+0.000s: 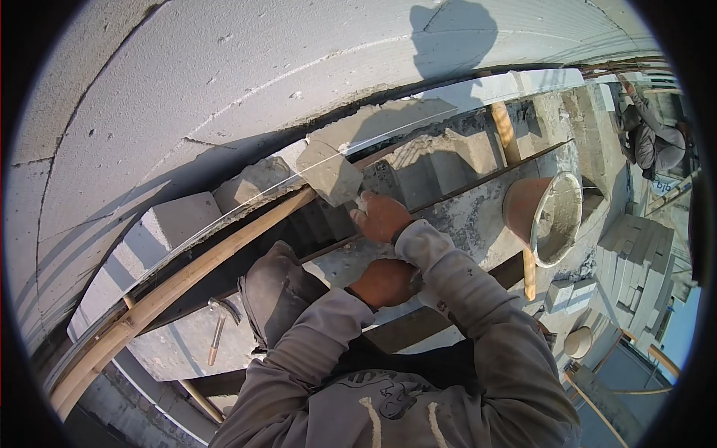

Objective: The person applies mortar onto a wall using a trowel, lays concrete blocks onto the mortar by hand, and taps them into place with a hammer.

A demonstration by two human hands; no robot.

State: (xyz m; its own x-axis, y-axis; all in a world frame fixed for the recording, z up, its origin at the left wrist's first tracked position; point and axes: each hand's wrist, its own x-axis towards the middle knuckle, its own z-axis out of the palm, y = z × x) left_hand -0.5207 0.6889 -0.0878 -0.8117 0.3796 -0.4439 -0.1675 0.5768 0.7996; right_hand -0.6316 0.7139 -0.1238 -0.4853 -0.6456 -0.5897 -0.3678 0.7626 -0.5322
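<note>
Below centre, the left hand hides its finger state, while at twelve o'clock from it the right hand pinches a mortar-smeared trowel pointing to eleven, a crusted round bucket sits on rough concrete at three, a pale pitted wall curves at twelve, and a far sign at three carries indistinct letters.

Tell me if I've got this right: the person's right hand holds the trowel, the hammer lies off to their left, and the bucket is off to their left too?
Not quite: the bucket is off to the person's right, as the head view shows. The right hand does hold the trowel, and the hammer does lie off to the left.
</note>
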